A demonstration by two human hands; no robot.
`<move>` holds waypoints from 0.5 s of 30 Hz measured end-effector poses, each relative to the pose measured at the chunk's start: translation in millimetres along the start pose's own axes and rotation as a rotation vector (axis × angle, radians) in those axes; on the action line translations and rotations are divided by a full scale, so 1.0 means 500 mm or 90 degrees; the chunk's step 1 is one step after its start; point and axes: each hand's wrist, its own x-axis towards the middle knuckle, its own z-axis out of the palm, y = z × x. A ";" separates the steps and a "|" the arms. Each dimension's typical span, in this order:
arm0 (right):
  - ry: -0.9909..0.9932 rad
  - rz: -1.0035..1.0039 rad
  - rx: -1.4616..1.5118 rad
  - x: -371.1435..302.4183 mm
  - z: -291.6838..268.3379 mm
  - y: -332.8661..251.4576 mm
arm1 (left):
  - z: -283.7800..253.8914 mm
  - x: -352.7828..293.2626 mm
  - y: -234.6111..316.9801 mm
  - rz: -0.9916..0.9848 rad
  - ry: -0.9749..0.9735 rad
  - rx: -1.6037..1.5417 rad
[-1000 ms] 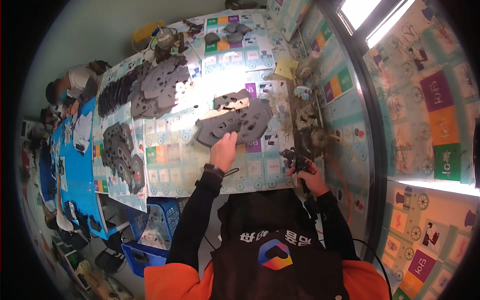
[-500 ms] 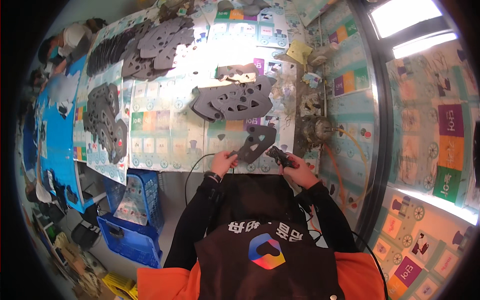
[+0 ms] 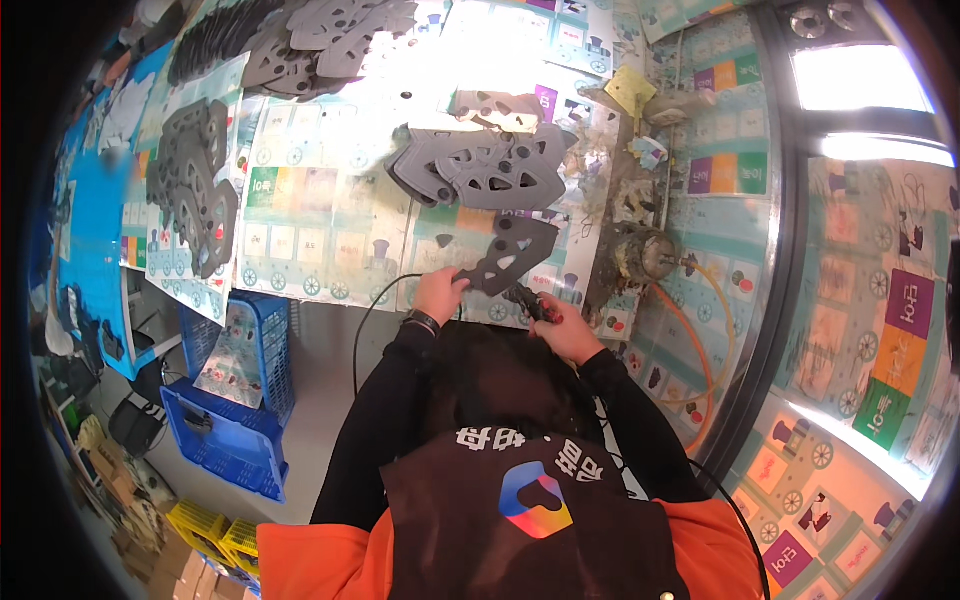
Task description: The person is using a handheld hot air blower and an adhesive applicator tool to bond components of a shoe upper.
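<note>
My left hand (image 3: pixel 440 296) pinches the left end of a flat dark grey piece with cut-out openings (image 3: pixel 538 240), at the table's near edge. It looks like a cut shoe-upper part, though I cannot be sure. My right hand (image 3: pixel 568 330) is closed around a dark hand tool with some red on it (image 3: pixel 527 302). The tool's tip is at the piece's lower right edge; whether they touch, I cannot tell. Just beyond lies a stack of similar grey pieces (image 3: pixel 430 180).
More grey pieces (image 3: pixel 190 190) lie in a heap at the left, with a larger pile (image 3: pixel 345 40) farther back. A grimy round fitting (image 3: pixel 645 255) with an orange hose stands at the right. Blue crates (image 3: pixel 225 435) sit below the table's left side. A black cable (image 3: pixel 362 335) loops past my left hand.
My right hand has brought the tool leftward, in to the piece's lower edge. My left hand keeps its hold on the piece. The whole view has shifted, with the table now higher in the picture.
</note>
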 end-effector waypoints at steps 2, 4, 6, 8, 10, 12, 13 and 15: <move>-0.007 0.005 0.021 0.003 0.005 -0.009 | -0.002 -0.003 0.012 0.047 0.050 0.175; 0.002 -0.001 0.029 0.004 0.014 -0.013 | -0.003 -0.007 0.026 0.024 0.045 0.194; 0.023 0.003 0.036 0.014 0.027 -0.012 | -0.005 -0.011 0.036 -0.003 0.044 0.211; 0.024 -0.017 0.065 0.023 0.037 -0.006 | -0.008 -0.016 0.040 -0.007 0.059 0.240; 0.012 -0.005 0.079 0.033 0.042 0.002 | -0.011 -0.018 0.039 0.003 0.062 0.235; 0.023 -0.024 0.041 0.041 0.046 0.009 | -0.010 -0.019 0.037 0.008 0.062 0.231; 0.022 -0.003 0.028 0.045 0.048 0.010 | -0.010 -0.020 0.036 0.016 0.074 0.227; 0.031 -0.003 0.037 0.049 0.050 0.010 | -0.010 -0.022 0.035 0.021 0.086 0.224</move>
